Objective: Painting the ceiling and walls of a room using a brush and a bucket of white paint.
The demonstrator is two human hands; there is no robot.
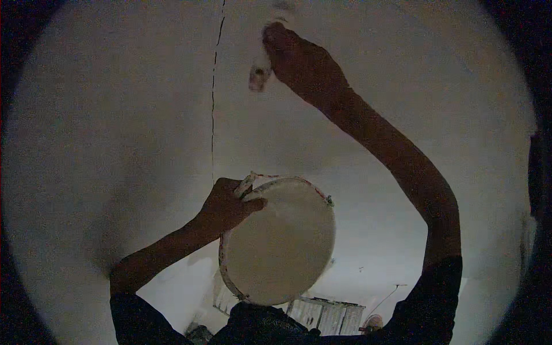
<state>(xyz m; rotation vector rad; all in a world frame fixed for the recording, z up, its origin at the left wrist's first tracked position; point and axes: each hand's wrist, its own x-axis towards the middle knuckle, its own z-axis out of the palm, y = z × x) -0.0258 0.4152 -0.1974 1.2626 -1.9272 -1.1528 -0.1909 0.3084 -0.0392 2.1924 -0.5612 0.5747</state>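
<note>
My left hand (230, 204) grips the rim and handle of a round pale bucket (282, 241) at the lower middle, with a smooth beige material inside. My raised right hand (293, 57) reaches to the top middle of the view, fingers curled against a pale plastered surface (144, 103). A small blurred light-and-dark shape (259, 77) shows just left of those fingers; whether I hold it, I cannot make out. A thin jagged crack (214, 98) runs down the surface, left of my right hand, toward the bucket.
At the bottom, beyond the bucket, are a grey slatted structure (325, 316), a thin wire (385, 296) and a small reddish object (374, 325). A dark narrow shape (535, 172) stands at the right rim.
</note>
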